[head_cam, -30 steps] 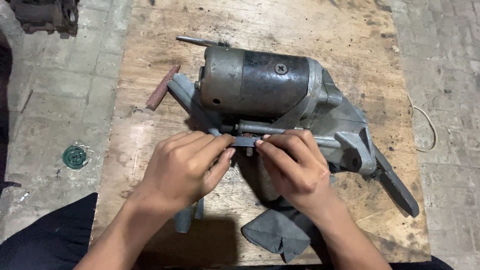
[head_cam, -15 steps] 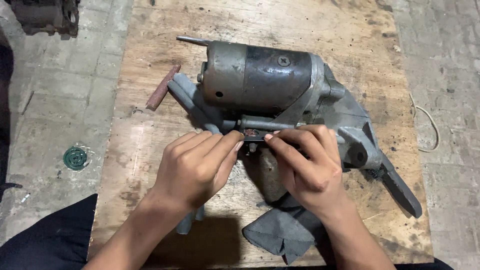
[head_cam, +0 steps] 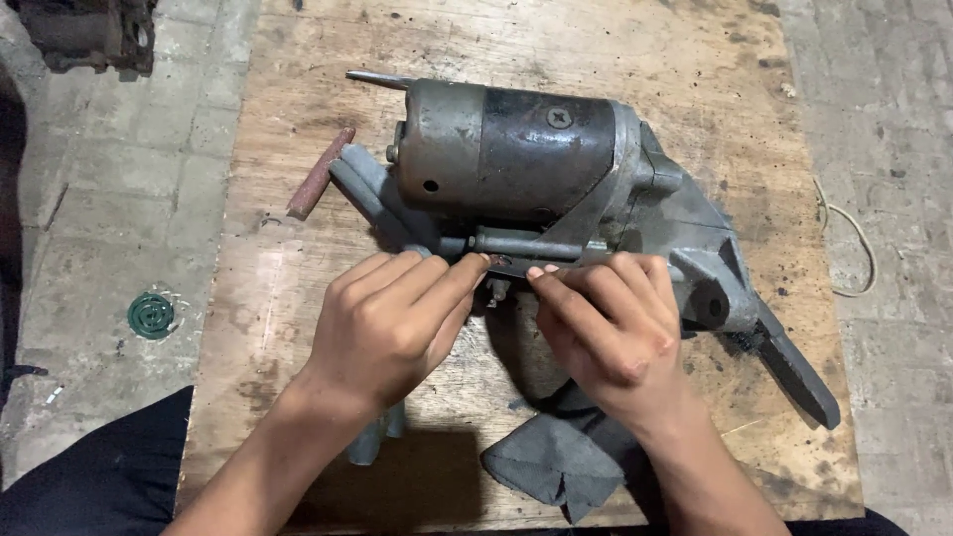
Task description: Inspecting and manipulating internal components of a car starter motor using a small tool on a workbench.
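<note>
A grimy grey and black starter motor (head_cam: 516,149) lies on its side on a worn wooden board (head_cam: 288,298). A thin metal rod (head_cam: 521,243) runs along the motor's near side. My left hand (head_cam: 392,323) and my right hand (head_cam: 615,328) meet at this rod, fingertips nearly touching, each pinching it from its own side. A small dark part just under the fingertips is mostly hidden. The motor's grey nose housing (head_cam: 710,263) sticks out to the right of my right hand.
A crumpled grey cloth (head_cam: 551,462) lies under my right wrist. A tool with a grey handle (head_cam: 367,194) and a red-brown handle (head_cam: 320,174) lies left of the motor. A flat dark bar (head_cam: 794,367) points right. A green round lid (head_cam: 151,316) lies on the stone floor.
Both hands have shifted slightly to the right along the rod and closer against the motor. The motor and the tools have stayed where they were.
</note>
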